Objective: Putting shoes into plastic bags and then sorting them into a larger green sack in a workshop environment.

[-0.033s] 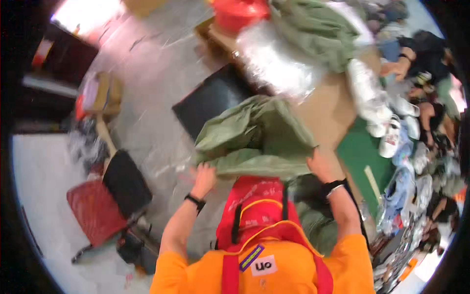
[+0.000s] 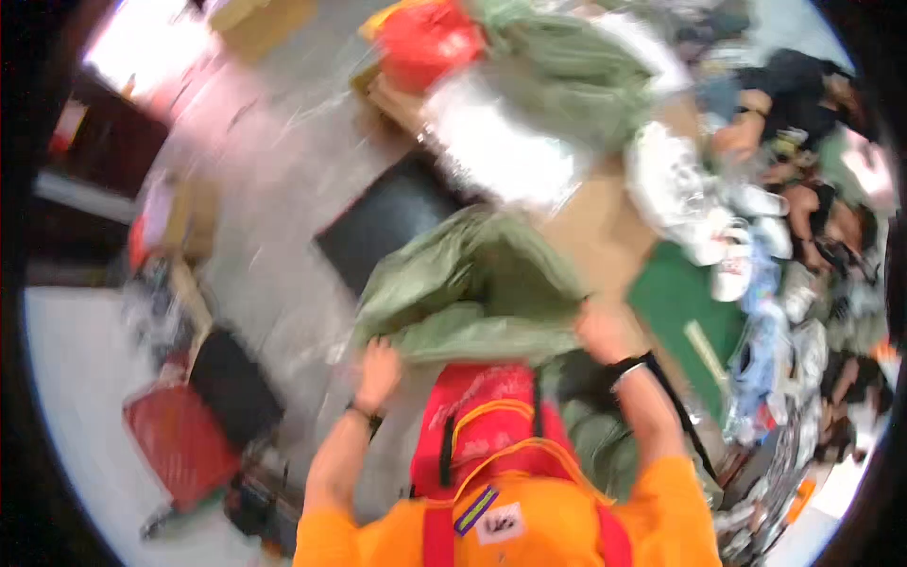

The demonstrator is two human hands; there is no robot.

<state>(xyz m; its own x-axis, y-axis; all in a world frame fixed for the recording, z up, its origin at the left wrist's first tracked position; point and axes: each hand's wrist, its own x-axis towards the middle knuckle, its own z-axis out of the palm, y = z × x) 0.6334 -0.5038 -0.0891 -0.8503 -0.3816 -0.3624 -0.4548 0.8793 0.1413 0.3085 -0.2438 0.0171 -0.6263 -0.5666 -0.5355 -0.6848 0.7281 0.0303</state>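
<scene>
An olive-green fabric sack hangs in front of me, its mouth gaping toward me. My left hand grips the left end of its near rim. At the right end of that rim, my right hand is closed on the fabric. The rim is stretched nearly straight between both hands; the sack's inside is in shadow. Right below it, a red bag with black straps and yellow cord lies against my front. More crumpled green cloth lies beside my right forearm.
Beyond the sack are a black flat panel, clear plastic-wrapped goods, a red bundle and another green sack. White shoes and a green board lie right, near another person's arm. A red case stands left.
The surroundings have shifted slightly left in the picture, the nearer things also downward. Both hands keep their hold on the sack's rim.
</scene>
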